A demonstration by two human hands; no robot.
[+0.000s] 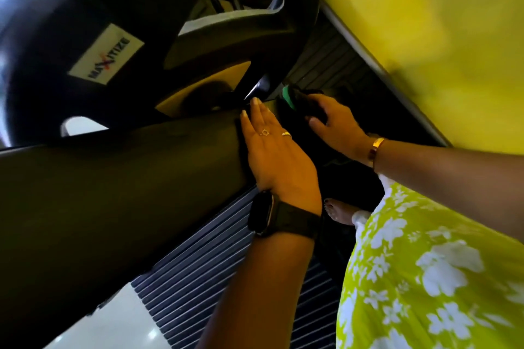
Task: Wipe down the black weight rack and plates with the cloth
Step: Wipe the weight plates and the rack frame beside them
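A big black weight plate point(119, 3) with a white "MAXITIZE" label fills the upper left, close to the camera. Below it a second black plate point(119, 178) runs across the left half. My left hand point(275, 156), with a dark watch on the wrist, rests with straight fingers on that plate's edge. My right hand point(337, 125), wearing a gold bangle, grips a dark cloth point(303, 103) with a green patch and holds it against a dark part of the rack point(351, 110) behind the plates. The rack's shape is lost in shadow.
A yellow wall point(425, 22) stands at the upper right, with a grey skirting strip along its foot. A ribbed dark mat point(215, 258) and white floor tiles point(113, 320) lie below. My bare foot point(340, 211) and green floral dress are at the lower right.
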